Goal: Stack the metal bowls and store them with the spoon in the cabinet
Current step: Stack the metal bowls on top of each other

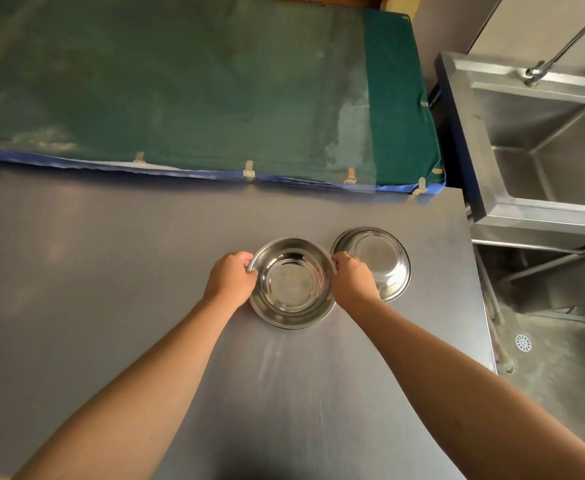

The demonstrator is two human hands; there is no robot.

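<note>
While gripping opposite rims, left hand (230, 278) and right hand (351, 278) both clamped on bowl (293, 282), nested in another under it, on steel table (111, 271). Second bowl (384, 258) just right, rim partly behind right hand. Green cloth (180, 84) beyond; sink (543, 133) far right.

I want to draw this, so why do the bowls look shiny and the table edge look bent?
Head view: light bounces off the held bowl and the second bowl, leaving pale glare; the wide lens curves the table edge and the sink; a dark shadow sits at the bottom; the forearms look stretched.
</note>
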